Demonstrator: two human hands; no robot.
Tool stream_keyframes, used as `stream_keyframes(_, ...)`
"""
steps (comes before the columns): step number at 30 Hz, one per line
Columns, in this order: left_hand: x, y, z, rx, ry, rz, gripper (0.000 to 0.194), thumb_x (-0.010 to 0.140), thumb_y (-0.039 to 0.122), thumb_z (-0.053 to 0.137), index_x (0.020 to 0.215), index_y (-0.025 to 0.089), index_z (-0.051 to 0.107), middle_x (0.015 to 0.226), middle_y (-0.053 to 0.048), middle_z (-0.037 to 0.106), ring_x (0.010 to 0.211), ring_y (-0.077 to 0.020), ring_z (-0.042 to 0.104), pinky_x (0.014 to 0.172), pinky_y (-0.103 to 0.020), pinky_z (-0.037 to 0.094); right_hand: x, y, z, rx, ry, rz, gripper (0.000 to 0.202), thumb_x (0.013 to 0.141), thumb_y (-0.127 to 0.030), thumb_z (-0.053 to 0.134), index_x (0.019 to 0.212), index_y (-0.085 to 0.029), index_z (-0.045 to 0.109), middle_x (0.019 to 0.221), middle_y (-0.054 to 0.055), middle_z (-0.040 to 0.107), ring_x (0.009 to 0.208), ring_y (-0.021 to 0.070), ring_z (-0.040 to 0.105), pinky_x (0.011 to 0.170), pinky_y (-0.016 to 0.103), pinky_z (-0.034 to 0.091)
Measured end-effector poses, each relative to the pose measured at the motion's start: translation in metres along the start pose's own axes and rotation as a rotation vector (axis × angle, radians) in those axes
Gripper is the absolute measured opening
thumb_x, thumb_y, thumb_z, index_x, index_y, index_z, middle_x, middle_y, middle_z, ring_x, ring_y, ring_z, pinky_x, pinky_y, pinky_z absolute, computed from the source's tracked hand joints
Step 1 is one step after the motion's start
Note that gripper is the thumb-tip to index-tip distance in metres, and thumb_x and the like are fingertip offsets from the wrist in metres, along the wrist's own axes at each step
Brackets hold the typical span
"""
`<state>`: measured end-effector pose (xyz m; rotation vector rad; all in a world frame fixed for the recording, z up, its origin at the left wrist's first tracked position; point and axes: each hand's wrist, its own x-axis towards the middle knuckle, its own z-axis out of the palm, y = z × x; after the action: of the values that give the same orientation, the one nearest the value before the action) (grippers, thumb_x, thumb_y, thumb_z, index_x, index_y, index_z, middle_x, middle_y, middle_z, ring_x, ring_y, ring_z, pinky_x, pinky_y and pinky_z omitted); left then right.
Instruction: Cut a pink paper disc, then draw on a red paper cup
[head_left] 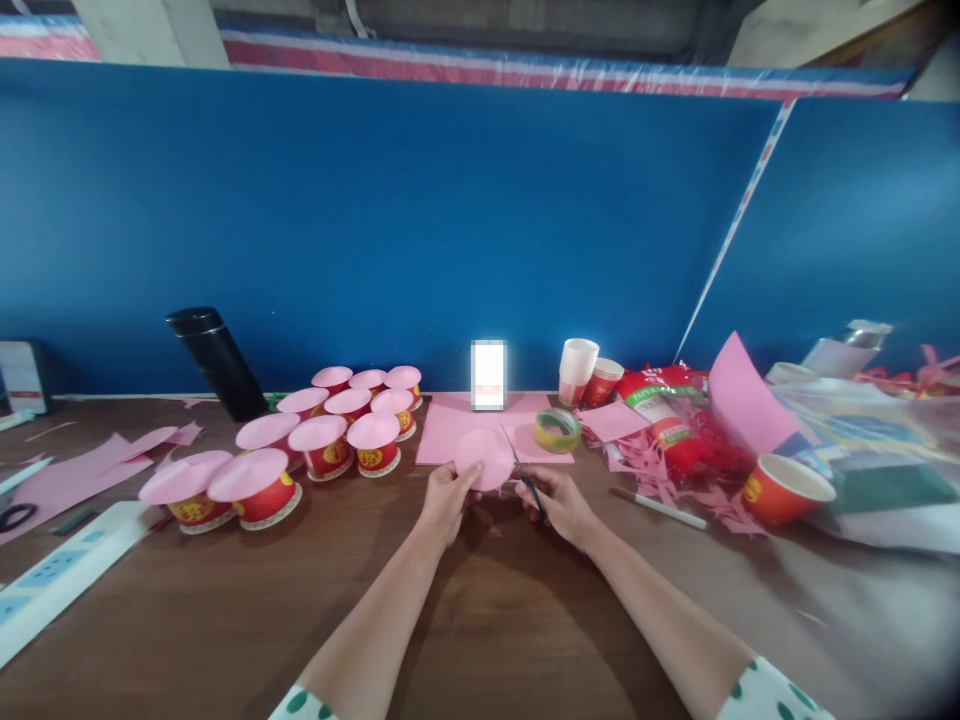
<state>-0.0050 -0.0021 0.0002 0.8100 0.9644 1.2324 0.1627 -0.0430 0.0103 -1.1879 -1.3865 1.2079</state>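
Observation:
A round pink paper disc (486,458) is pinched at its lower left edge by my left hand (448,500). My right hand (559,505) holds dark scissors (529,487), whose blades point up and left beside the disc's right edge. Whether the blades touch the paper is too small to tell. Behind both hands lie pink paper sheets (442,432) with a roll of yellow-green tape (557,430) on their right part. To the left stand several red cups (328,459) with pink paper discs on top.
A black bottle (217,362) leans at the back left, near a white power strip (67,575). On the right are stacked cups (577,370), pink shreds, a red packet (667,420), a white pen (671,512) and a red cup (787,490). A blue partition (450,220) rises behind.

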Motion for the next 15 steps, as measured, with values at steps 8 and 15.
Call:
stream_keyframes(8, -0.0007, 0.0016, -0.0002, 0.010, 0.012, 0.014, 0.033, 0.053, 0.033, 0.077, 0.069, 0.008, 0.062, 0.054, 0.000, 0.058, 0.045, -0.0054, 0.047, 0.040, -0.016, 0.038, 0.0001, -0.0013, 0.0008, 0.003, -0.008, -0.008, 0.045, 0.068, -0.047, 0.064, 0.098, -0.013, 0.063, 0.056, -0.003, 0.051, 0.044, 0.0071, 0.045, 0.034, 0.016, 0.029)
stream_keyframes(15, 0.0004, 0.0018, -0.0020, 0.014, 0.010, 0.016, 0.034, 0.054, 0.034, 0.076, 0.071, 0.008, 0.063, 0.057, -0.001, 0.059, 0.047, -0.0061, 0.049, 0.041, -0.016, 0.039, 0.0015, 0.0015, -0.0001, -0.010, -0.016, -0.026, 0.042, 0.070, -0.045, 0.063, 0.096, -0.012, 0.063, 0.056, -0.003, 0.050, 0.043, 0.0061, 0.044, 0.033, 0.015, 0.027)
